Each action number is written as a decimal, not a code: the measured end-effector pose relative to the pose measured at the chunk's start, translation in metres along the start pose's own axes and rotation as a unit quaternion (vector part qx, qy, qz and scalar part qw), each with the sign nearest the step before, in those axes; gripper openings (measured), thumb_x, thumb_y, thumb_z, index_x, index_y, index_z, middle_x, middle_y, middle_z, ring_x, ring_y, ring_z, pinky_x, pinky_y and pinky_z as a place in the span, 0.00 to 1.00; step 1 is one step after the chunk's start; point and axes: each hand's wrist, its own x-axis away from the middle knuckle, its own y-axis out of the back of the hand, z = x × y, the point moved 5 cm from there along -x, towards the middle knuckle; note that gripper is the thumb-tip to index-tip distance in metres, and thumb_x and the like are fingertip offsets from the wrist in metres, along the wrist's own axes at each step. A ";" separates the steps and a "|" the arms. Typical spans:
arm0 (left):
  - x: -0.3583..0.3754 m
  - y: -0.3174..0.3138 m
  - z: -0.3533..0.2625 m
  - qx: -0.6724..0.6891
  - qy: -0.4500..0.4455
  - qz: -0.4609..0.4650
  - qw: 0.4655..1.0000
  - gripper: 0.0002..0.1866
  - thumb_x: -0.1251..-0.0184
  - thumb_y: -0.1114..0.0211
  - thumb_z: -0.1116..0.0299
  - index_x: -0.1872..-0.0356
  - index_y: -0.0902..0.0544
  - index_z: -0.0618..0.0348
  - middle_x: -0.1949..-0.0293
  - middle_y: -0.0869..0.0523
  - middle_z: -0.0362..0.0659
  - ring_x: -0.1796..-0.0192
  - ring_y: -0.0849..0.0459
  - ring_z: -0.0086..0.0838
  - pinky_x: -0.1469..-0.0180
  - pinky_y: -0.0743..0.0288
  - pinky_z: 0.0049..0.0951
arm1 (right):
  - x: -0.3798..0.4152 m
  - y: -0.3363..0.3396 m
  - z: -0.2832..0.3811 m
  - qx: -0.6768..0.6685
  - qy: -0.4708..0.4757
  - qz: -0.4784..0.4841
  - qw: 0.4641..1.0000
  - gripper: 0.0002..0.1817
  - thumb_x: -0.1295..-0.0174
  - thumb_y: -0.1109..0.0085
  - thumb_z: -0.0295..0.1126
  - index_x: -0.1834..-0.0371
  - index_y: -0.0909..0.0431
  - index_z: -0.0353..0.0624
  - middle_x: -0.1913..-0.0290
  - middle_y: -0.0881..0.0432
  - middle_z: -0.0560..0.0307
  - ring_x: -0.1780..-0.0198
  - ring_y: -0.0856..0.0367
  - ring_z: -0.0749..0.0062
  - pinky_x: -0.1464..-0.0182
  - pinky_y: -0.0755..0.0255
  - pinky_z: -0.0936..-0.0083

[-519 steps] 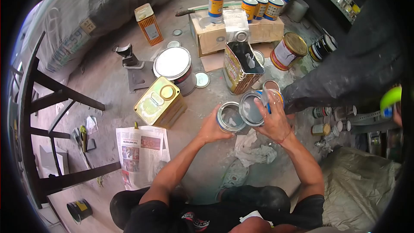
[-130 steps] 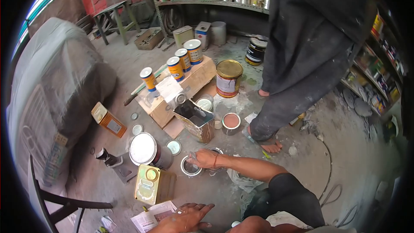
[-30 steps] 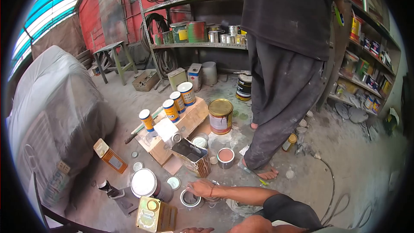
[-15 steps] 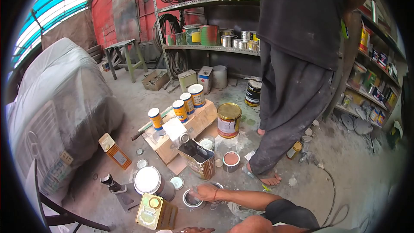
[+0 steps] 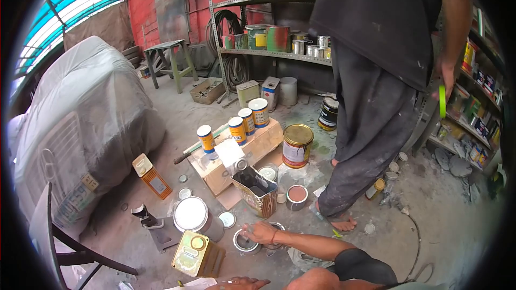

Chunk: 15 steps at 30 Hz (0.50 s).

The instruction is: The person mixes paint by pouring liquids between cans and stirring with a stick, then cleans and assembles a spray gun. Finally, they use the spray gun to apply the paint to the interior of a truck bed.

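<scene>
My right hand (image 5: 261,233) reaches in from the right, over the rim of a small open can (image 5: 247,247). Its fingers are bent together, and whatever is between them is too small to make out. Under the wrist, partly hidden, is a second open can (image 5: 278,241). My left hand (image 5: 244,283) is at the bottom edge with its fingers stretched out and apart. Close by stand a square gold tin (image 5: 189,255), a large white-lidded can (image 5: 192,215) and a pale round lid (image 5: 227,219).
A cut-open square tin (image 5: 260,202) and a can of reddish-brown paint (image 5: 296,195) stand ahead. Behind them, a wooden block (image 5: 216,178) bears several blue-and-orange cans. A co-worker's legs (image 5: 360,113) are at right, a hose (image 5: 416,236) beyond. A covered vehicle (image 5: 91,123) stands left.
My right hand has risen slightly from the can's opening to its rim. My left hand shows more, with fingers extended. The view has shifted; the co-worker's hand with a bright green ring-shaped thing now shows.
</scene>
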 end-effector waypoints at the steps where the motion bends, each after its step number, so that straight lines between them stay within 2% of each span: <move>1: 0.002 0.003 -0.004 0.001 -0.026 -0.038 0.999 0.38 0.44 0.29 0.65 0.30 0.31 0.59 0.49 0.16 0.63 0.42 0.18 0.56 0.39 0.26 0.51 | 0.003 -0.001 0.002 -0.013 0.038 -0.004 0.999 0.25 0.25 0.54 0.53 0.54 0.20 0.40 0.73 0.19 0.33 0.67 0.18 0.33 0.65 0.26 0.46; 2: 0.003 0.004 -0.005 0.003 -0.023 -0.039 0.999 0.38 0.44 0.29 0.65 0.30 0.31 0.59 0.49 0.16 0.63 0.42 0.18 0.56 0.39 0.26 0.51 | 0.002 -0.001 -0.001 -0.015 0.039 -0.002 0.999 0.25 0.25 0.54 0.53 0.54 0.20 0.40 0.73 0.19 0.33 0.67 0.18 0.33 0.65 0.26 0.46; 4: 0.003 0.011 -0.008 0.028 0.015 -0.003 0.999 0.37 0.44 0.29 0.65 0.31 0.31 0.59 0.49 0.16 0.62 0.42 0.18 0.56 0.39 0.26 0.51 | -0.003 0.000 -0.019 0.049 -0.094 0.054 0.993 0.23 0.25 0.53 0.51 0.56 0.18 0.43 0.72 0.18 0.34 0.65 0.18 0.34 0.62 0.25 0.46; 8: -0.007 -0.010 0.010 0.013 0.009 0.004 1.000 0.37 0.44 0.29 0.66 0.30 0.31 0.59 0.49 0.16 0.61 0.43 0.18 0.56 0.39 0.26 0.51 | 0.000 0.006 -0.008 0.001 -0.084 0.048 0.995 0.25 0.25 0.53 0.53 0.51 0.18 0.41 0.68 0.16 0.35 0.62 0.17 0.35 0.56 0.24 0.46; 10: -0.008 -0.013 0.011 -0.012 -0.020 -0.009 1.000 0.38 0.43 0.29 0.65 0.29 0.32 0.56 0.47 0.16 0.60 0.42 0.18 0.56 0.38 0.26 0.50 | 0.008 0.001 0.006 -0.038 -0.053 0.121 0.990 0.23 0.26 0.52 0.53 0.50 0.17 0.47 0.64 0.14 0.39 0.59 0.16 0.38 0.53 0.23 0.49; 11: -0.010 -0.014 0.015 -0.005 -0.017 -0.008 1.000 0.38 0.43 0.29 0.65 0.29 0.32 0.56 0.47 0.16 0.60 0.42 0.18 0.56 0.38 0.26 0.50 | 0.011 0.005 0.007 -0.042 -0.054 0.127 0.990 0.23 0.26 0.52 0.53 0.50 0.17 0.47 0.64 0.14 0.39 0.59 0.16 0.38 0.53 0.23 0.49; 13: -0.013 -0.016 0.020 -0.033 -0.017 0.025 0.999 0.39 0.37 0.32 0.56 0.27 0.35 0.59 0.41 0.19 0.60 0.38 0.21 0.55 0.35 0.29 0.51 | 0.012 0.031 0.021 -0.045 -0.018 0.148 0.988 0.19 0.26 0.49 0.49 0.50 0.16 0.49 0.64 0.15 0.38 0.65 0.16 0.40 0.60 0.22 0.52; 15: -0.011 -0.026 0.020 -0.035 -0.015 0.066 0.997 0.42 0.31 0.36 0.47 0.25 0.38 0.61 0.35 0.23 0.61 0.34 0.23 0.55 0.31 0.31 0.51 | 0.014 0.045 0.026 -0.020 -0.008 0.144 0.989 0.16 0.28 0.43 0.44 0.47 0.16 0.47 0.61 0.13 0.41 0.61 0.13 0.47 0.57 0.20 0.59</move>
